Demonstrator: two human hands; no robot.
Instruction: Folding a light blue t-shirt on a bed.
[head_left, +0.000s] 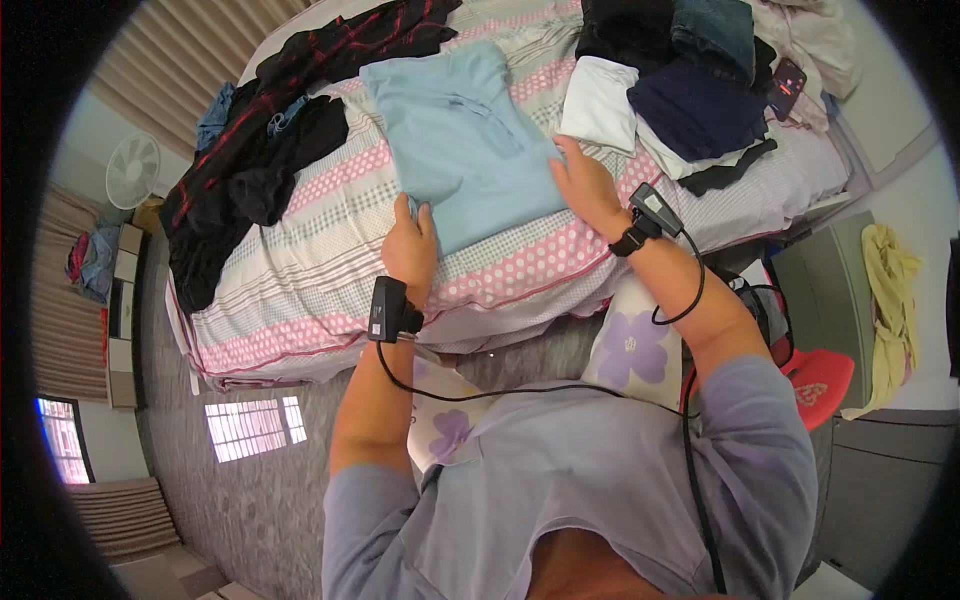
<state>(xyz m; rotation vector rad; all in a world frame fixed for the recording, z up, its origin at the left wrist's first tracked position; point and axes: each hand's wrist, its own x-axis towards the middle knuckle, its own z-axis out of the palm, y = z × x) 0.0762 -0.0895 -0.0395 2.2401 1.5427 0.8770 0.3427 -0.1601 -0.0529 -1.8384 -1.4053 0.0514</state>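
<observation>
A light blue garment (472, 150) lies folded on the patterned bed sheet (337, 277) in front of me, with some creases and a raised fold near its upper middle. My left hand (410, 251) grips its lower left edge between thumb and fingers. At the right edge my right hand (589, 184) has hold of the cloth, its fingertips partly hidden by the fabric. Just beyond that hand sits a folded white garment (600, 105). Each wrist wears a strapped black device, joined to a cable.
Dark clothes, including a black and red garment (300, 67), spread along the bed's left side. A navy folded garment (697, 109), jeans (712, 37) and a phone (787, 88) lie at right. A white fan (133, 171) stands far left. Yellow cloth (889, 300) hangs at right.
</observation>
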